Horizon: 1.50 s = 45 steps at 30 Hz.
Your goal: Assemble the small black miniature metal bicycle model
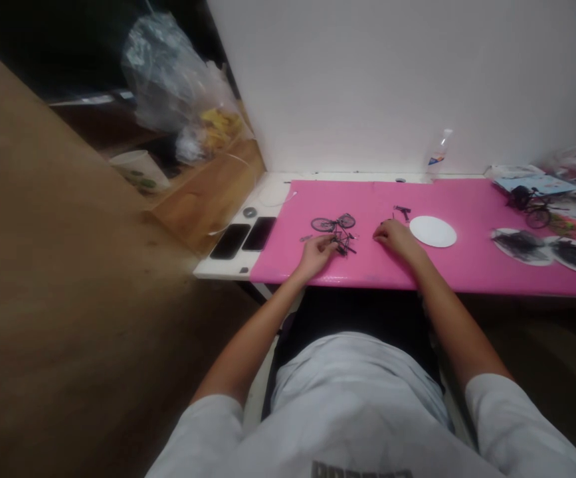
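A small dark model bicycle (343, 234) lies on the pink table cover, its two wheels side by side toward the wall. My left hand (317, 255) pinches the near end of its frame between thumb and fingers. To the right, my right hand (391, 237) rests low over the cover with its fingertips together. A thin dark bit shows at those fingertips, too small to name. Just beyond the right hand lies a black pistol-shaped piece (403, 212). A white round disc (432, 231) is beside my right wrist. Left of the bicycle sits a small dark part (306, 238).
Two dark phones (230, 241) and a small round item (250, 212) occupy the table's left end. Rightward are plates of black parts (523, 245), another model bicycle (531, 204) and bags. A clear bottle (438, 147) stands by the wall (392, 79).
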Motion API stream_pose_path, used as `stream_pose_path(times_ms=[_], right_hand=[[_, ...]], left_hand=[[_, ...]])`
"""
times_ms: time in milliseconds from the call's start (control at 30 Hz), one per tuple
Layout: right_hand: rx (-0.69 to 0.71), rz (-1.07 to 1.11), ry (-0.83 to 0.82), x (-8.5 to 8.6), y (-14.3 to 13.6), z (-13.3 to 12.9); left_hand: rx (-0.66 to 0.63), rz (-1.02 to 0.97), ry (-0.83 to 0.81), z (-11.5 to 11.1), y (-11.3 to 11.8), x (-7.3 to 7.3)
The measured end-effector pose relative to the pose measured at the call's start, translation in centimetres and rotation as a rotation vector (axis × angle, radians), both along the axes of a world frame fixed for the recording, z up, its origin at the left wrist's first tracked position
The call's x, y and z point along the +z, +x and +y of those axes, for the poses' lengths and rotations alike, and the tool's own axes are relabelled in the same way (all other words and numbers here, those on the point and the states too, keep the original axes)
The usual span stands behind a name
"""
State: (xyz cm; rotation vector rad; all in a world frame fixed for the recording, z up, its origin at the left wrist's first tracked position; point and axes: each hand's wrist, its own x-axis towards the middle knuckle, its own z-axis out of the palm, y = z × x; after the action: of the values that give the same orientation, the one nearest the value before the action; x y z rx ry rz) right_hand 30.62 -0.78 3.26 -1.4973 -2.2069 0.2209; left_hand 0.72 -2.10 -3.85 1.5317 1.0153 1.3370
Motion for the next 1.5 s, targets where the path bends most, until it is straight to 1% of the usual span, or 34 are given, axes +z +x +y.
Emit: stream_pose_path(times_ms=[133, 233, 300, 400, 533, 700, 933, 1033, 1133, 1233, 1300, 1433, 1500], right_hand=[[-0.001, -0.104, -0.013, -0.2, -0.2, 0.0], [-0.020, -0.113, -0.016, -0.3, -0.6, -0.1], [-0.013, -0.107, 0.002, -0.5, -1.1, -0.1], [0.007, -0.079, 0.061, -1.1, -1.9, -0.1], [0.042, -0.075, 0.129, -2.3, -2.9, 0.1], [0.119, -0.088, 0.165, -3.1, -3.4, 0.5], [0.120, -0.098, 0.146, -3.0, -3.8, 0.2], [0.149, -0.078, 0.163, -2.8, -4.5, -0.2], [0.200, -0.038, 0.170, -2.8, -5.8, -0.8], [0.250, 0.015, 0.139, -3.0, -7.3, -1.7], [0.284, 0.012, 0.096, -3.2, -8.0, -2.3], [0.351, -0.034, 0.019, -3.3, -8.4, -3.1], [0.357, -0.032, 0.000, -3.3, -8.3, -3.2]], left_hand=[[-0.005, -0.008, 0.027, 0.0, 0.0, 0.1], [-0.010, -0.052, 0.027, 0.1, -0.1, 0.3], [0.022, -0.090, 0.004, 0.2, -0.1, 0.3], [0.080, -0.116, -0.020, 0.6, -0.2, 0.0], [0.100, -0.107, -0.027, 0.8, -0.2, -0.3], [0.121, -0.173, -0.051, 0.7, -0.1, 0.0], [0.267, -0.337, -0.117, 0.4, -0.3, 1.1], [0.283, -0.383, -0.144, 0.3, -0.3, 1.4], [0.291, -0.406, -0.159, 0.2, -0.2, 1.6], [0.292, -0.407, -0.157, 0.2, -0.2, 1.6], [0.288, -0.406, -0.149, 0.2, -0.2, 1.6], [0.282, -0.395, -0.135, 0.4, -0.3, 1.4], [0.278, -0.387, -0.126, 0.5, -0.4, 1.3]])
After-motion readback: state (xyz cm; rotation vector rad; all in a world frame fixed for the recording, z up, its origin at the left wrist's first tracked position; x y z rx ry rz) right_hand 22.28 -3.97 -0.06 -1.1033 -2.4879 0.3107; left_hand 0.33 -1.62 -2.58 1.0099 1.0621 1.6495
